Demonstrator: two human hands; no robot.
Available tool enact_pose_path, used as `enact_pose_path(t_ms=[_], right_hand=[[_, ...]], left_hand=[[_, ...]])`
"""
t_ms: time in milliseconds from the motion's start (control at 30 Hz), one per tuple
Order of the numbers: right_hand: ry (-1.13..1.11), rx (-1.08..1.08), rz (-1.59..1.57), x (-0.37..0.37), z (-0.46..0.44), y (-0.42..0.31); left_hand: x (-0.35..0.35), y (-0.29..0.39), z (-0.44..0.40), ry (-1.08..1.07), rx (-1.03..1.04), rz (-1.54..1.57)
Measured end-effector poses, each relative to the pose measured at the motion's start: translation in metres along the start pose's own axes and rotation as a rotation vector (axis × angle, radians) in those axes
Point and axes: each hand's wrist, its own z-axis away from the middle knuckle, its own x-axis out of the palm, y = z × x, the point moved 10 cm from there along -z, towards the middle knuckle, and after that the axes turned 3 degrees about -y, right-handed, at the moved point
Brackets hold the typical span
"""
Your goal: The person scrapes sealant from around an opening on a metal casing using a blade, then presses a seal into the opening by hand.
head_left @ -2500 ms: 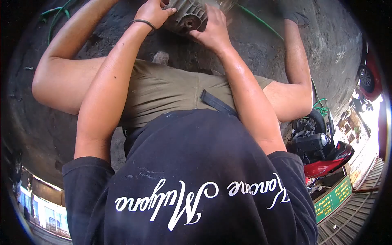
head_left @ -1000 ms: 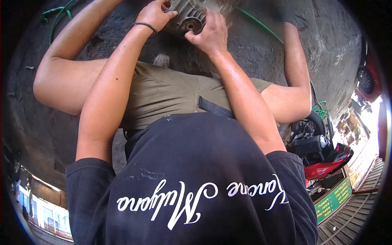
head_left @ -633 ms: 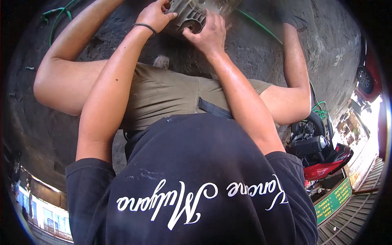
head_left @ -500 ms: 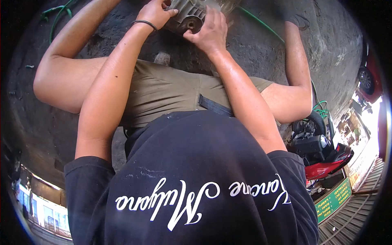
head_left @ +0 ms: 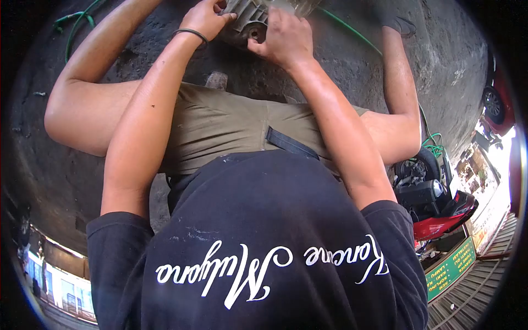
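A ribbed grey metal casing (head_left: 245,23) lies on the ground between my feet, cut off by the top edge of the view. It has a round boss with a hole on its near side. My left hand (head_left: 205,20), with a black band at the wrist, grips the casing's left side, thumb on top. My right hand (head_left: 289,39) is bent over the casing's right part, its thumb beside the round boss. Whether those fingers also hold something small is hidden.
A short block (head_left: 217,81) sits on the dark floor (head_left: 341,77) near my shorts. A green hose (head_left: 352,30) runs across at upper right, another green hose (head_left: 71,33) at upper left. At right stand a red motorcycle (head_left: 440,223) and a red car (head_left: 498,104).
My right hand has shifted slightly right and its forearm has swung outward. My left hand stays on the casing, its wrist a little further left. The casing looks almost unmoved.
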Motion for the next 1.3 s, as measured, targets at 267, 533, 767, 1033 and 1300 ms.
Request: enact_pose_path(t_ms=[267, 533, 767, 1033, 1300], right_hand=[[-0.129, -0.232, 0.11, 0.001, -0.015, -0.004], [0.024, -0.37, 0.195, -0.008, -0.017, -0.023], [-0.232, -0.279, 0.006, -0.018, -0.024, -0.004], [-0.055, 0.093, -0.493, -0.027, 0.017, 0.069], [-0.078, 0.361, -0.463, 0.022, 0.008, 0.101]], left_hand=[[0.0, -0.003, 0.001, 0.004, 0.0, 0.022], [0.0, -0.007, 0.0, 0.03, 0.024, 0.03], [0.003, -0.005, 0.0, -0.007, 0.013, 0.049], [-0.03, 0.081, 0.05, 0.371, 0.471, -0.288], [0.032, 0.099, 0.078, 0.242, 0.826, -0.336]])
